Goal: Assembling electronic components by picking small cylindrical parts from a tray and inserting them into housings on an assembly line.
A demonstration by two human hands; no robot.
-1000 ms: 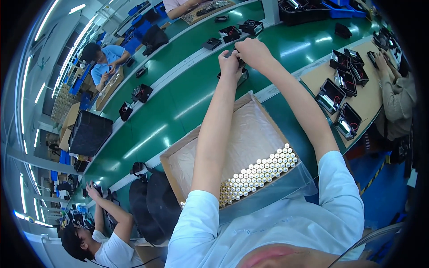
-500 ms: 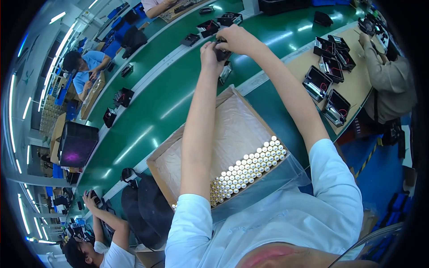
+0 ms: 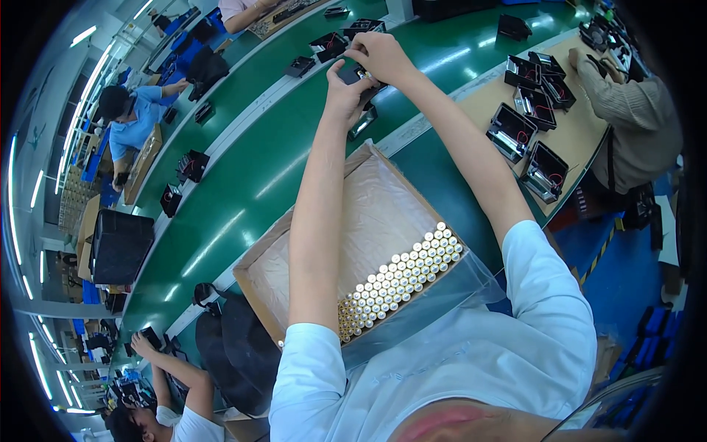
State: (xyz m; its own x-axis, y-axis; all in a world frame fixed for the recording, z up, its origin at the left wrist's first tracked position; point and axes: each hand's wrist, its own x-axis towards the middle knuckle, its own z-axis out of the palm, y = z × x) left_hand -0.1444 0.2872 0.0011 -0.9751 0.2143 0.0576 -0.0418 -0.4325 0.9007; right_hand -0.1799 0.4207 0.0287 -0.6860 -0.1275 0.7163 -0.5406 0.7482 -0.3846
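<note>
Over the green bench, both hands are reached out far ahead of me around a small black case (image 3: 359,74). My left hand (image 3: 345,97) grips the case from the near left, its thumb lying along it and one finger raised. A small shiny part shows by that thumb, too small to name. My right hand (image 3: 384,59) bends over the far side of the case with its fingertips pinched together; what they hold is hidden. Below my forearms stands an open carton (image 3: 398,180) with a plastic liner. Rows of upright batteries (image 3: 401,276) fill its near right side.
Open black cases (image 3: 512,132) with red wires lie on a tan board to the right, beside a co-worker (image 3: 626,118). More black cases (image 3: 328,46) line the bench's ledge. Another co-worker (image 3: 136,118) sits across the bench. A black bag (image 3: 232,346) is at my left.
My hands have drawn slightly apart on the black case, uncovering more of it. The right hand's fingers have lifted toward its far side. The whole view has shifted a little.
</note>
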